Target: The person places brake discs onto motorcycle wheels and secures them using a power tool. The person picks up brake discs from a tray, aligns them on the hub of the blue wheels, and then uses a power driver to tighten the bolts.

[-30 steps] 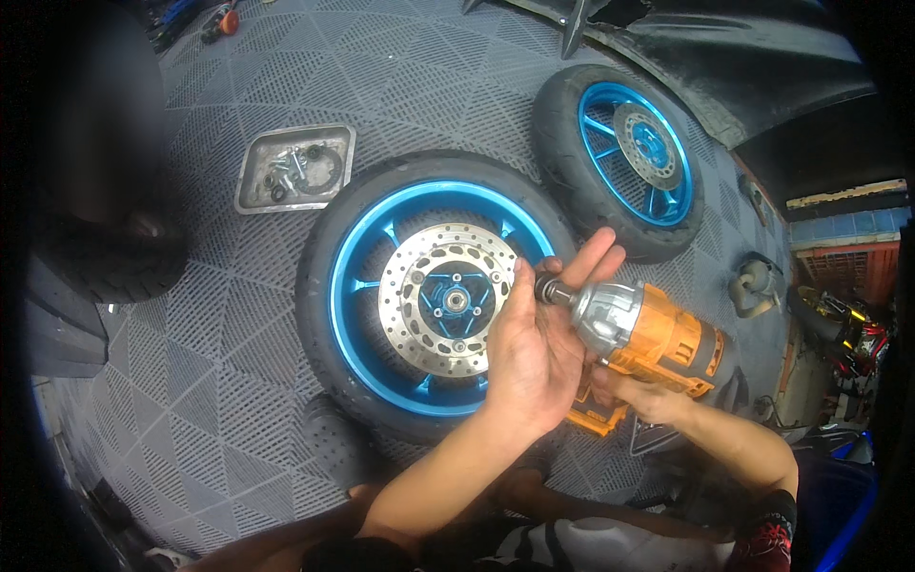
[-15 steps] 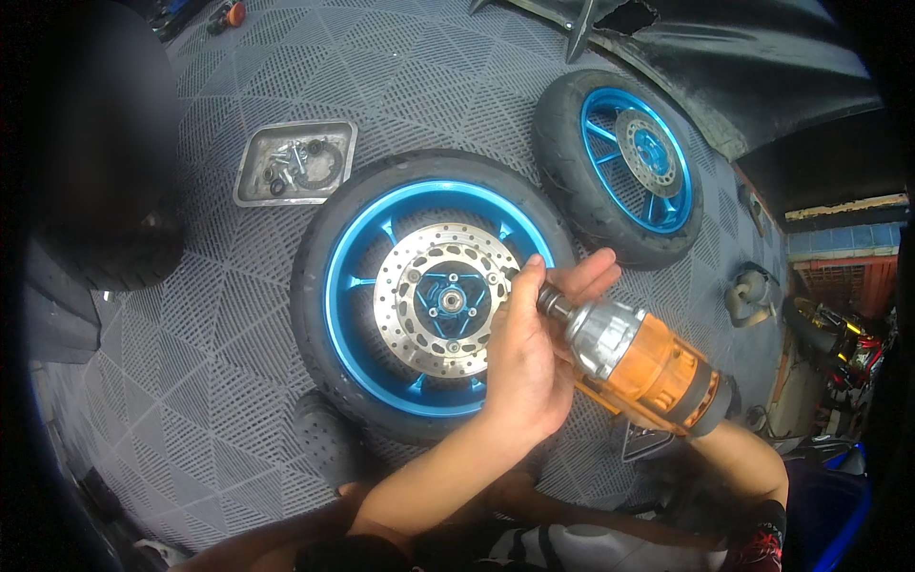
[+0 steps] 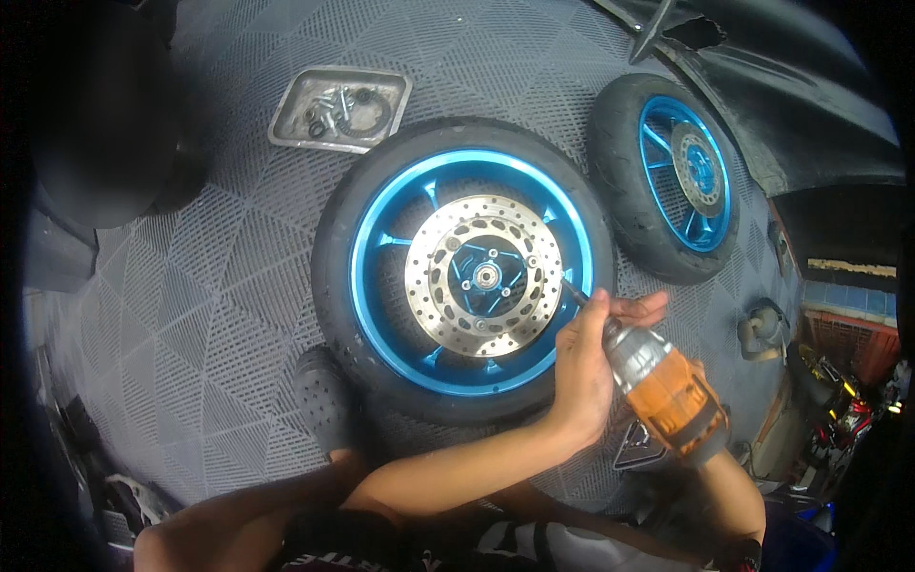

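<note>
In my right hand, mostly hidden behind the tool, is an orange and silver impact driver. My left hand is at its nose, thumb against the slim dark bit, some fingers stretched out beyond it. The bit's tip points at the right edge of a drilled silver brake disc; whether it touches anything I cannot tell. This disc lies on a blue motorcycle wheel with a black tyre, flat on the floor. Several bolts sit around the disc's inner ring.
A metal tray with bolts and rings lies beyond the wheel. A second blue wheel with a disc lies at the far right, beside a black cover. My shoe is near the tyre. Grey grid tiles form the floor.
Both hands and the impact driver have drawn back to the right, from over the disc's bolts to its outer edge. The whole view has shifted, so the wheels and tray appear further right.
</note>
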A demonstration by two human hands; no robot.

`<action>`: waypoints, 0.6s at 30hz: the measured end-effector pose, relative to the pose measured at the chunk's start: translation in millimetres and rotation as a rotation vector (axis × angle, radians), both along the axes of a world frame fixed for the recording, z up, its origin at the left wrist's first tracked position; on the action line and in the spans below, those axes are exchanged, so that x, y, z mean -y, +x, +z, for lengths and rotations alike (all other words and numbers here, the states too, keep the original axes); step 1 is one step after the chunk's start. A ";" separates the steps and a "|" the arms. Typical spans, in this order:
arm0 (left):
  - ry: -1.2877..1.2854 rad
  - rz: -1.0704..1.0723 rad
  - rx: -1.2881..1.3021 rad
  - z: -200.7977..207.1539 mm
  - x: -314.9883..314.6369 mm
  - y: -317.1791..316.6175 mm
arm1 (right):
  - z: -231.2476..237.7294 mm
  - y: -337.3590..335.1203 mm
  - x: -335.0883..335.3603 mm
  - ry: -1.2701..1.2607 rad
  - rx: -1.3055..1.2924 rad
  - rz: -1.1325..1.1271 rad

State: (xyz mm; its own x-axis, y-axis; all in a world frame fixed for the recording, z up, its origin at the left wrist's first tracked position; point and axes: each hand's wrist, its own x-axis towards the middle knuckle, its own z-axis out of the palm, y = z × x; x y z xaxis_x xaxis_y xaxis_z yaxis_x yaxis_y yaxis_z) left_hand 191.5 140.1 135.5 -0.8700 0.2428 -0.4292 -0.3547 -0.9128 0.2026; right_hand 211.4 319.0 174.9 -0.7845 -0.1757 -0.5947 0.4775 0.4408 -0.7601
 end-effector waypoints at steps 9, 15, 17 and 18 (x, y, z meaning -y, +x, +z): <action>0.085 -0.238 0.329 -80.3 -2.1 -32.6 | -46.6 -31.5 24.9 0.333 -0.032 0.258; 0.122 -0.294 0.231 -109.6 4.0 -47.2 | -53.5 -56.6 33.5 0.230 0.032 0.063; 0.137 -0.297 0.197 -116.4 4.5 -45.6 | -47.0 -70.5 32.6 0.248 0.141 0.090; 0.104 -0.264 0.242 -110.0 4.4 -46.8 | -46.1 -73.8 32.1 0.252 0.149 0.090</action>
State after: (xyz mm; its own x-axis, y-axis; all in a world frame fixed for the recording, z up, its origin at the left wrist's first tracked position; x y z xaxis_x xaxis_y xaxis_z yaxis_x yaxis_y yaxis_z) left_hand 144.7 135.7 25.5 -0.6477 0.4986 -0.5761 -0.6073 -0.7944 -0.0048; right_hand 137.6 286.9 128.8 -0.6734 -0.0726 -0.7357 0.5260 0.6522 -0.5458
